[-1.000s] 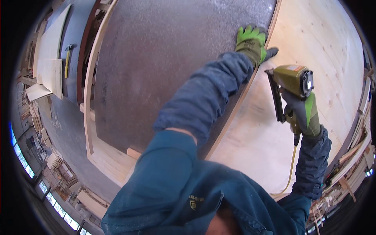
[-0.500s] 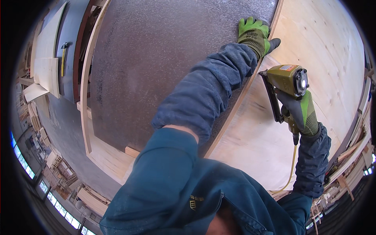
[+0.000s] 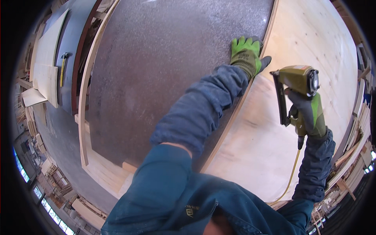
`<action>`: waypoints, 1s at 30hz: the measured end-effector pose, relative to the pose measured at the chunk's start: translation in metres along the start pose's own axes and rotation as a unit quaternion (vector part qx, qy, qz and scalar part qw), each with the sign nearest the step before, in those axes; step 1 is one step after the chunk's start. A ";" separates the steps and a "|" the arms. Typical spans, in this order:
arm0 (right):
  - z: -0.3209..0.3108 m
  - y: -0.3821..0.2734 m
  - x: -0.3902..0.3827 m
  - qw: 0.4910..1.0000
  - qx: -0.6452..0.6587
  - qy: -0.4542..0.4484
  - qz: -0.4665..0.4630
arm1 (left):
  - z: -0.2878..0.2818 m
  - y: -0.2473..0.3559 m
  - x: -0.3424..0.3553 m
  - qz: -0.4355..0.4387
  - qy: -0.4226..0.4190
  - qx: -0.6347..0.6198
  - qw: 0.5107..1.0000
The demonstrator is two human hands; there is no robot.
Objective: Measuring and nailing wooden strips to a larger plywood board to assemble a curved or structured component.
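Observation:
My left hand (image 3: 246,55), in a green and grey work glove, lies on the dark, speckled panel (image 3: 156,58). Its fingers are spread flat, and the thumb reaches over the thin wooden strip (image 3: 236,111) along the panel's right edge. In my right hand (image 3: 311,111), gloved the same way, is an olive-coloured pneumatic nail gun (image 3: 299,80), gripped by its handle. The gun's black nose and magazine point left, held above the pale plywood sheet (image 3: 250,137) and apart from the strip. A yellow air hose (image 3: 291,174) runs down from the handle.
A long wooden batten (image 3: 83,98) stands along the panel's left side, with a short wood block (image 3: 129,167) at its lower edge. Farther left, a yellow-handled hammer (image 3: 63,68) lies on a grey board beside plywood offcuts (image 3: 45,82). Stacked timber (image 3: 358,141) lines the right.
The nail gun in my right hand has moved right, farther from the wooden strip. My left hand keeps its place on the panel edge while the whole view has shifted slightly.

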State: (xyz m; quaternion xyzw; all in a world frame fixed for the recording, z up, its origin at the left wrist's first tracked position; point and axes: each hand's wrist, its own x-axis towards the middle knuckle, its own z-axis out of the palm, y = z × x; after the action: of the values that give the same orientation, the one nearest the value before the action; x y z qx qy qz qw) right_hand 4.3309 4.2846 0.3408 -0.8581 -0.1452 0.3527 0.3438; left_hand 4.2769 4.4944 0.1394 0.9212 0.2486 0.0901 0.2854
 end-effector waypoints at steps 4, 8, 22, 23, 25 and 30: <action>-0.030 -0.015 0.038 1.000 -0.013 -0.008 0.003 | -0.006 0.005 -0.004 -0.023 -0.048 -0.014 0.998; -0.028 -0.037 0.072 0.999 -0.010 -0.010 -0.032 | -0.009 0.006 -0.002 -0.016 -0.041 -0.035 0.998; -0.033 -0.022 0.093 0.994 -0.040 -0.067 -0.075 | -0.020 0.020 0.000 -0.015 -0.070 -0.040 0.997; -0.030 -0.027 0.086 0.997 -0.014 -0.049 -0.064 | -0.015 0.014 -0.003 0.013 -0.029 -0.058 0.998; -0.030 -0.031 0.072 0.998 0.012 -0.031 -0.052 | -0.010 0.007 -0.005 0.040 0.011 -0.075 0.996; -0.035 -0.018 0.053 1.000 0.010 -0.002 -0.020 | -0.004 -0.011 0.011 0.096 -0.019 -0.044 0.994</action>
State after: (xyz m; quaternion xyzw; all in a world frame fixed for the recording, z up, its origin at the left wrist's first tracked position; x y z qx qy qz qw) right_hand 4.3936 4.3068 0.3445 -0.8509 -0.1594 0.3491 0.3587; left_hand 4.2810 4.5100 0.1368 0.9291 0.1491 0.1103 0.3201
